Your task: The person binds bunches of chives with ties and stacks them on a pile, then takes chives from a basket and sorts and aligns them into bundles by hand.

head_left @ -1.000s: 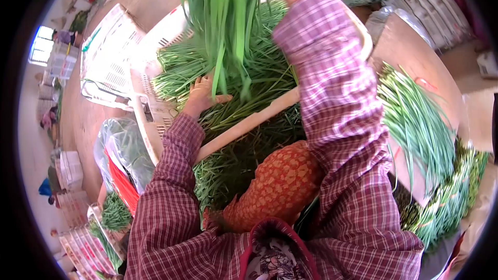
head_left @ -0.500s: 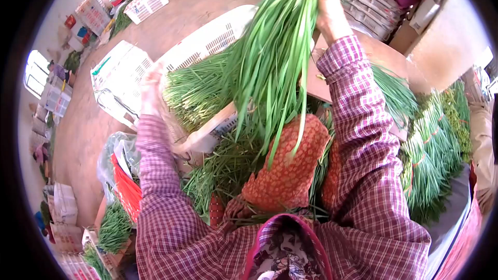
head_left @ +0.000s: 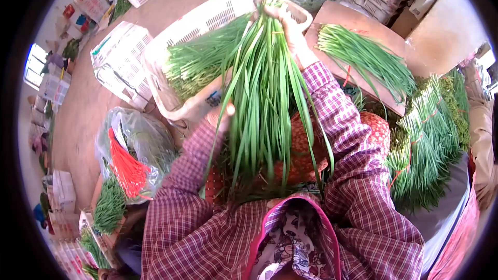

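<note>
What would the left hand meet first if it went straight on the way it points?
Most likely the hanging leaves, just ahead of the left hand. The near rim of the crate also looks close, and depth is hard to judge from one view.

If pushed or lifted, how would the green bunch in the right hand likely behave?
The green bunch is probably floppy, as it droops from the right hand. It seems light for its bulk: only that hand visibly grips it. Its splayed leaves would likely sway separately.
</note>
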The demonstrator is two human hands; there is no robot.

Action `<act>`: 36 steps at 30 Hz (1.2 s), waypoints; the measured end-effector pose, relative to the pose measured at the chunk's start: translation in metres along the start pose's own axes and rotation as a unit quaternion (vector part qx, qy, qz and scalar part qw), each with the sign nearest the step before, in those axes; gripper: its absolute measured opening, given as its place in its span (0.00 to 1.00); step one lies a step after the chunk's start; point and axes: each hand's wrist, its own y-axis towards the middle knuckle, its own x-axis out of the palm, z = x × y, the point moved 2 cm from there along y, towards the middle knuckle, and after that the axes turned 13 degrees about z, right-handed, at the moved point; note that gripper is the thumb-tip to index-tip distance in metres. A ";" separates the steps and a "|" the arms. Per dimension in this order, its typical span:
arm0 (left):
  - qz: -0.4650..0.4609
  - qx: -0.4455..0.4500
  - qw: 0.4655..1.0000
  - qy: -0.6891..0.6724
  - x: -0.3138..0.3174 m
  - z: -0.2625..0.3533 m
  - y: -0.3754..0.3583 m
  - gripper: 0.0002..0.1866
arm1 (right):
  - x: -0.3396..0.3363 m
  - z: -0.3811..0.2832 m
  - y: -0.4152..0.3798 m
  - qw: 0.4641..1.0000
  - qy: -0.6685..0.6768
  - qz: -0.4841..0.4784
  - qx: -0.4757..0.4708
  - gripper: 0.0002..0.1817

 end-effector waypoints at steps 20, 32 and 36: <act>0.132 -0.036 0.982 -0.128 -0.013 -0.074 -0.032 0.37 | -0.061 0.129 -0.146 0.506 -0.860 0.062 -0.014 0.55; 0.169 -0.134 0.975 -0.052 -0.008 -0.046 -0.048 0.24 | -0.041 0.147 -0.155 0.450 -0.889 -0.029 -0.080 0.44; 0.040 -0.091 0.992 -0.077 -0.049 -0.034 -0.063 0.17 | -0.001 0.073 -0.125 0.554 -0.827 -0.084 -0.036 0.32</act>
